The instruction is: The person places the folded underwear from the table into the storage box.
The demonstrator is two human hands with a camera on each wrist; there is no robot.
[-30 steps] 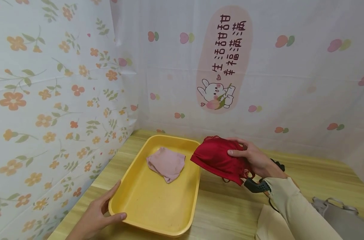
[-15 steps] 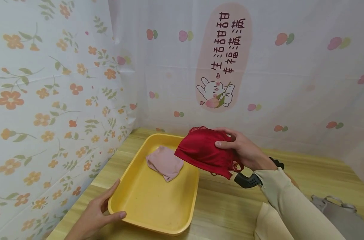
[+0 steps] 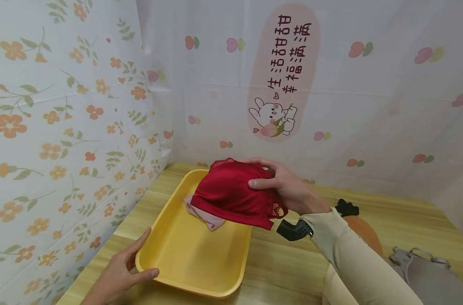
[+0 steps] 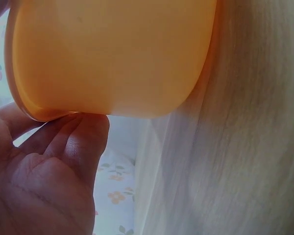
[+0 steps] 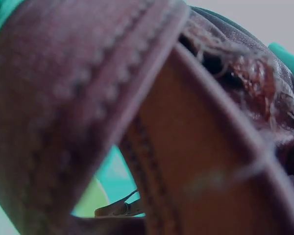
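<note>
In the head view, my right hand (image 3: pixel 288 186) holds a folded red bra (image 3: pixel 231 190) with lace trim, thumb on top and fingers behind. The bra is over the far right part of a yellow tub (image 3: pixel 187 264). Beneath it, a folded pale pink cloth (image 3: pixel 206 218) lies in the tub, partly covered from sight. My left hand (image 3: pixel 118 271) grips the tub's near left corner, thumb at the rim and fingers along the outer wall. The left wrist view has the left hand (image 4: pixel 54 161) against the tub (image 4: pixel 112 58). Up close, the red bra (image 5: pixel 68 83) fills much of the right wrist view.
A grey garment with straps (image 3: pixel 431 273) lies on the wooden table (image 3: pixel 284 262) at the right. An orange rounded thing (image 3: pixel 362 231) shows behind the right sleeve, with a beige piece (image 3: pixel 332 284) nearer. Patterned cloth walls (image 3: pixel 216 114) stand behind and left.
My right hand has carried the red bra leftward, from beside the tub to over it, now covering part of the pink cloth. The left hand has kept its grip on the tub.
</note>
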